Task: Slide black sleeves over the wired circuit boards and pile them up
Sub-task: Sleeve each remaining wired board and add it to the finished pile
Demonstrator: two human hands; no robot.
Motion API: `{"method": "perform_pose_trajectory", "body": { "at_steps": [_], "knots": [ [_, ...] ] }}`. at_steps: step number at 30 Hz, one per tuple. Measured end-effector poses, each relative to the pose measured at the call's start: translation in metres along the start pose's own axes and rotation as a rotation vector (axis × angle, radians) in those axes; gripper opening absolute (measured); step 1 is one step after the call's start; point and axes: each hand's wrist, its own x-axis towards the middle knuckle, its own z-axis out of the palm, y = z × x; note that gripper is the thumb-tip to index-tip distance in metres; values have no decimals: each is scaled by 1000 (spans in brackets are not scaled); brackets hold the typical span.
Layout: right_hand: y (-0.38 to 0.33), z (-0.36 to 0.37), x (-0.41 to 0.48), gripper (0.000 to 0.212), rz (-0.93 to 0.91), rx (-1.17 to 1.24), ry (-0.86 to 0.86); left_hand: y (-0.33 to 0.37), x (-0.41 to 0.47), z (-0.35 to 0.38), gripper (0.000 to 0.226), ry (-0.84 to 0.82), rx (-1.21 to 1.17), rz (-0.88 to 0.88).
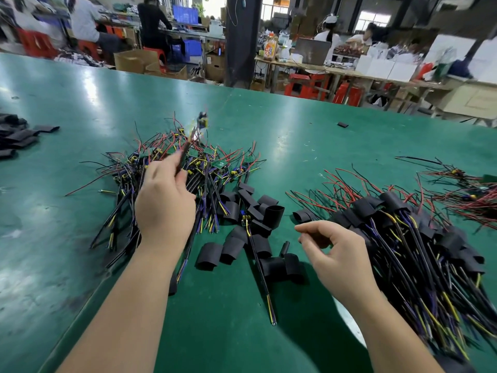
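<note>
My left hand (164, 203) grips the cable of one wired circuit board (200, 122), lifted and motion-blurred above the pile of bare green boards with wires (188, 162). My right hand (333, 251) hovers over the mat with fingers loosely curled and nothing in them. Loose black sleeves (242, 224) lie scattered between my hands, and one cable (262, 267) lies among them. On the right sits the pile of sleeved boards (398, 232), wires fanning toward me.
The green mat (269, 125) covers the table. More black sleeves (16, 135) lie at the far left, a single one (343, 124) farther back. Another bundle of red-wired boards (468, 192) sits at the right edge. People work at benches behind.
</note>
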Motion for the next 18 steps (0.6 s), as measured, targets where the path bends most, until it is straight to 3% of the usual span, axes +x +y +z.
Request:
{"method": "perform_pose_trajectory", "body": {
  "at_steps": [3,6,7,10,13,18],
  "knots": [
    [-3,0,2,27,177,259,-48,10,-7,0,24,-174,-137,103],
    [-9,1,6,23,419,833,-174,21,-17,3,27,-372,-226,182],
    [-10,1,7,30,468,982,-212,24,-21,3,29,-433,-241,201],
    [-11,-3,10,36,479,1265,-234,30,-31,5,36,-587,-270,267],
    [-10,-8,15,35,441,1346,-104,32,-34,5,38,-685,-288,275],
    [-12,-5,14,18,341,1150,-18,31,-35,5,29,-709,-287,315]
  ]
}}
